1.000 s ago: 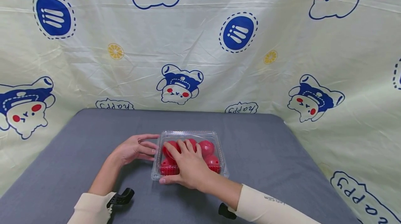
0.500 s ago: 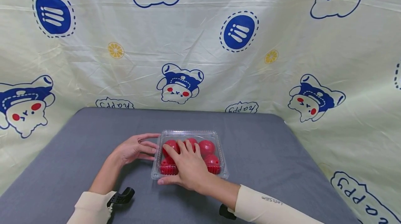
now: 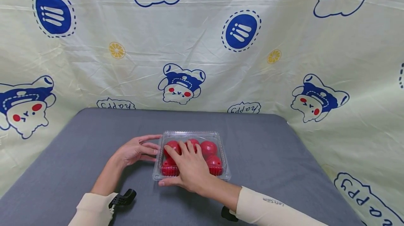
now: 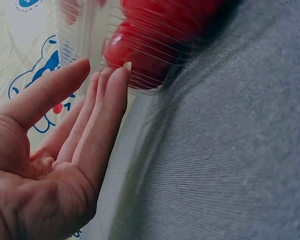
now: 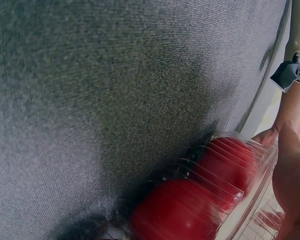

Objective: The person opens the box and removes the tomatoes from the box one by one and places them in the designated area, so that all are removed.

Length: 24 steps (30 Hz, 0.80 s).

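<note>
A clear plastic clamshell box (image 3: pixel 225 172) lies on the table, holding several red round fruits (image 3: pixel 208 148) that look like tomatoes. My right hand (image 3: pixel 193 172) rests on top of the lid with its fingers spread, and its thumb lies along the near edge. At the box's left side is my left hand (image 3: pixel 136 151), its fingers extended against or very near the wall. In the left wrist view, the straight fingers (image 4: pixel 107 110) reach the ribbed side beside a red fruit (image 4: pixel 135 55). The right wrist view shows the ribbed near side with red fruits (image 5: pixel 175 212) behind it.
A grey cloth covers the table (image 3: pixel 268 148). Behind it hangs a pale curtain (image 3: pixel 208 43) printed with cartoon bears. Each wrist carries a black camera mount, the left one (image 3: pixel 123 198) close to the tabletop.
My right hand has shifted very slightly to the left on the lid. The left hand and the box look almost unmoved; the whole view has drifted slightly.
</note>
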Each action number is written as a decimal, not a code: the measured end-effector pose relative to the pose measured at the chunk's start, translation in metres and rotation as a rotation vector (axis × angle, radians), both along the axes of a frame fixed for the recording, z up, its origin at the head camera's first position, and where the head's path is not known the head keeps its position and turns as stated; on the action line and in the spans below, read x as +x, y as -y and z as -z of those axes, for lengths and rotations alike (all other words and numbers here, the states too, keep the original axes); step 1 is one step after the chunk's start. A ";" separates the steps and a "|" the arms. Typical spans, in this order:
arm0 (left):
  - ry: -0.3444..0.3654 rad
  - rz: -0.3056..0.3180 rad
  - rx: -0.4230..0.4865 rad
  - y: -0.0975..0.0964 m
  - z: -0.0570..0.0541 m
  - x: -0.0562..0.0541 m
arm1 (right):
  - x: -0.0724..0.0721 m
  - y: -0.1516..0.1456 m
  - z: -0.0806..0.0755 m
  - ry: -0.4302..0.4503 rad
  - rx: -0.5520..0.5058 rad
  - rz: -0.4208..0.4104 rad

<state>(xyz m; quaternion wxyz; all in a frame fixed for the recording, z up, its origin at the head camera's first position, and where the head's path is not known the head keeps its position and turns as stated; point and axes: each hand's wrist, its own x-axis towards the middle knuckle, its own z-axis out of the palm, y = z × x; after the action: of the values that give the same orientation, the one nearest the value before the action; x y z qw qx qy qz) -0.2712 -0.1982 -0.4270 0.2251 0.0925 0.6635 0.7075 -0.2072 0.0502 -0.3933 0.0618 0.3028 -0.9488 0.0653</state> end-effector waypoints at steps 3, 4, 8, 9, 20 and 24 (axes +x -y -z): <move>0.009 0.001 0.018 0.000 0.001 -0.001 | -0.001 0.000 0.001 -0.005 0.006 0.000; 0.011 0.003 0.025 -0.001 0.002 -0.001 | -0.001 0.000 0.001 -0.010 0.008 0.000; 0.030 0.010 0.054 -0.002 0.004 -0.002 | 0.000 0.000 0.001 -0.024 0.018 0.003; 0.034 0.011 0.061 -0.002 0.005 -0.002 | 0.000 0.000 0.001 -0.026 0.022 0.005; 0.053 0.012 0.091 -0.004 0.006 -0.003 | -0.001 0.001 0.004 -0.037 0.042 0.021; 0.052 0.011 0.085 -0.005 0.006 -0.003 | -0.001 0.002 0.004 -0.036 0.048 0.027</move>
<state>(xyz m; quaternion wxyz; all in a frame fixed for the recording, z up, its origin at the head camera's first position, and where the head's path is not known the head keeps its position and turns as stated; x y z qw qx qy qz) -0.2746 -0.1931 -0.4333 0.2422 0.0871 0.6264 0.7358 -0.2086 0.0484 -0.3970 0.0726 0.2924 -0.9529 0.0362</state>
